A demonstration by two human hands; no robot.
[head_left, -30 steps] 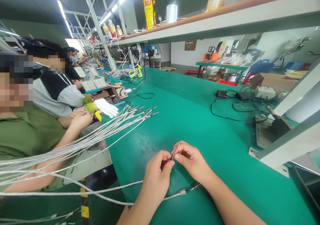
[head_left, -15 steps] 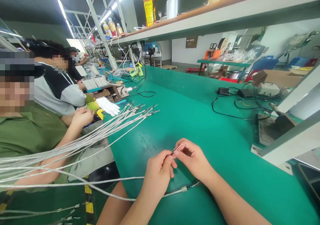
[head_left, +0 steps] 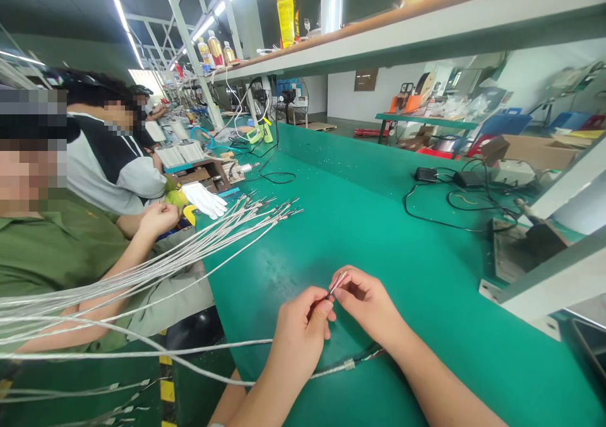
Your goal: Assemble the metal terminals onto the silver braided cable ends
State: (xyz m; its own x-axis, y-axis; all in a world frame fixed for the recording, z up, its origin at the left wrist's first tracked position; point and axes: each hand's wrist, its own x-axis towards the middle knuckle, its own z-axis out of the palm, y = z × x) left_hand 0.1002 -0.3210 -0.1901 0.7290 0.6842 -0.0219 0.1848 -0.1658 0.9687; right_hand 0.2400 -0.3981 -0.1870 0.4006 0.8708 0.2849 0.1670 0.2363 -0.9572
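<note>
My left hand (head_left: 299, 338) and my right hand (head_left: 367, 304) meet over the green bench (head_left: 379, 250), both pinched on the thin end of a wire (head_left: 338, 283) that sticks up between the fingertips. A silver braided cable (head_left: 326, 370) runs under my wrists and off to the left. Its dark inner leads show by my right forearm.
A bundle of silver cables (head_left: 189, 250) lies across the bench's left edge, tips fanned out. Co-workers sit in a row at the left; the nearest one's hand (head_left: 158, 215) is by a white glove (head_left: 204, 201). Black leads and adapters (head_left: 449, 187) lie at the right, by a metal stand (head_left: 521, 244).
My hands have stayed together on the wire end, with the fingertips shifting slightly. The view has drifted a little.
</note>
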